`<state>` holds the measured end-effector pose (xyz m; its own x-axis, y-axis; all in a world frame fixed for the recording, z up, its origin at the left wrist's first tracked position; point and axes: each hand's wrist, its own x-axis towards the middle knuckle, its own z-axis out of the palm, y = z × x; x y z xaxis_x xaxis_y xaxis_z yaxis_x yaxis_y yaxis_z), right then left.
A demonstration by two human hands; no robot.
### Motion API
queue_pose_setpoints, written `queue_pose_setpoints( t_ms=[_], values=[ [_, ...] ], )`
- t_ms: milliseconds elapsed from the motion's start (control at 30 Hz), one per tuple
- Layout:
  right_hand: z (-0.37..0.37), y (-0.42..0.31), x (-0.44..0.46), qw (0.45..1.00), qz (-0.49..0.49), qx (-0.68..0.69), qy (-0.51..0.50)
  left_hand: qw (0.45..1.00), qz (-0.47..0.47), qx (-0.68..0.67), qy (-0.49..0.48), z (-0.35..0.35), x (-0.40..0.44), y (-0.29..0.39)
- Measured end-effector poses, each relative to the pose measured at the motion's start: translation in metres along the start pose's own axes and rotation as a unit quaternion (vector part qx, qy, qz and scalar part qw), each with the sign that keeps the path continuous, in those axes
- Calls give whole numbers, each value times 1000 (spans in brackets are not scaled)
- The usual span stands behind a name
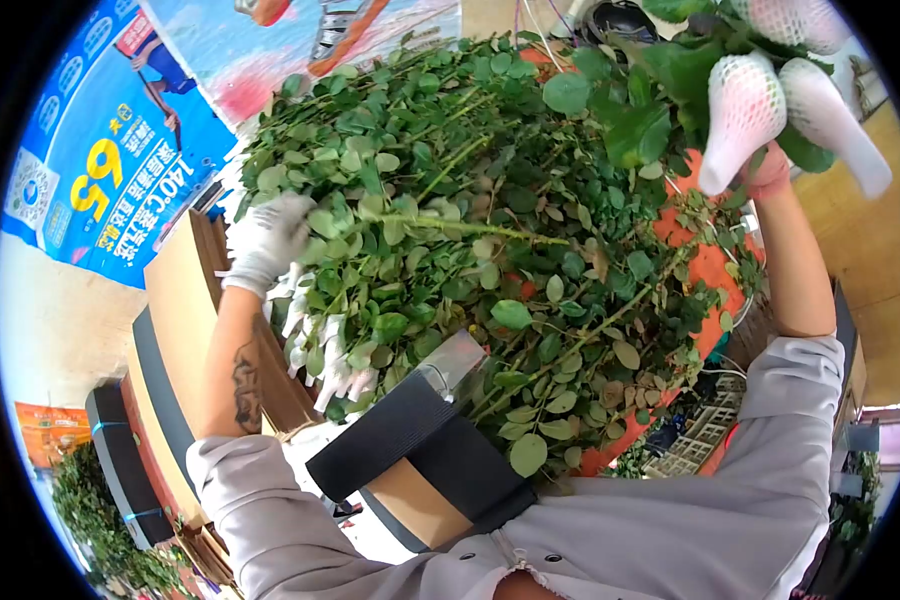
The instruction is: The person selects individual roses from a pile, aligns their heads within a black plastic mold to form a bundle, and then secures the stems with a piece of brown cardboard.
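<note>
A large heap of leafy cut rose stems (pixel 470 230) fills the middle of the view. My left hand (pixel 270 238), in a white glove, is at the heap's left side, with its fingers curled in by the leaves. A thorny green rose stem (pixel 470 227) runs rightward from that hand, though its grip is partly hidden. High on the right, my right hand (pixel 770 172) is closed around a bunch of roses, largely behind the blooms. Those rose blooms (pixel 747 110) wear white foam-net sleeves and hang over the hand, with broad green leaves beside them.
More white net sleeves (pixel 338 365) show along the heap's left edge. Orange sheeting (pixel 715 270) lies under the stems. A black-and-tan cardboard piece (pixel 420 450) stands before my torso. Cardboard boxes (pixel 185 300) and a blue printed banner (pixel 120 150) are at left.
</note>
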<state>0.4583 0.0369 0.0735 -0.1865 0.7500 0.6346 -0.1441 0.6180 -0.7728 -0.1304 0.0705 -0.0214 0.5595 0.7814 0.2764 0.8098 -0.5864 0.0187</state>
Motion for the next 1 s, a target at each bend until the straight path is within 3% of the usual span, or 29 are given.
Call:
queue_pose_setpoints(
  t_ms=[100,167,200,233,300,367,433,467,500,533,567,700,767,967,1000],
  values=[
    [-7,-6,2,1000,-13,-1,3,997,-54,-35,33,-49,6,19],
    [-11,-11,3,1000,-19,0,4,989,-56,-14,137,-57,9,5],
    [-12,-11,4,1000,-21,-1,6,980,-114,-17,165,-67,14,7],
    [-14,-11,5,1000,-21,0,7,976,-178,13,121,-69,18,-9],
    [-13,-9,5,1000,-18,-2,6,967,-211,79,119,-65,24,-7],
    [-10,-5,7,1000,-13,0,4,938,-168,212,218,-55,24,6],
    [-11,-3,6,1000,-12,-5,5,970,-31,87,227,-54,19,62],
    [-10,-4,5,1000,-10,-7,6,997,-59,44,39,-45,11,90],
    [-10,-2,4,1000,-7,-7,6,988,-54,-7,-147,-43,6,125],
    [-7,-2,3,1000,-4,-10,7,993,3,-93,-71,-8,-23,135],
    [-7,-2,3,1000,-7,-12,6,976,18,-94,-197,10,-41,140],
    [1,-4,2,1000,0,-18,5,940,-68,39,-333,40,-67,147],
    [4,-4,2,1000,3,-18,5,936,-83,115,-321,52,-66,155],
    [7,-6,3,1000,0,-16,2,931,-56,145,-330,59,-54,122],
    [6,-7,3,1000,-1,-16,1,916,-115,124,-365,58,-45,115]
  ],
)
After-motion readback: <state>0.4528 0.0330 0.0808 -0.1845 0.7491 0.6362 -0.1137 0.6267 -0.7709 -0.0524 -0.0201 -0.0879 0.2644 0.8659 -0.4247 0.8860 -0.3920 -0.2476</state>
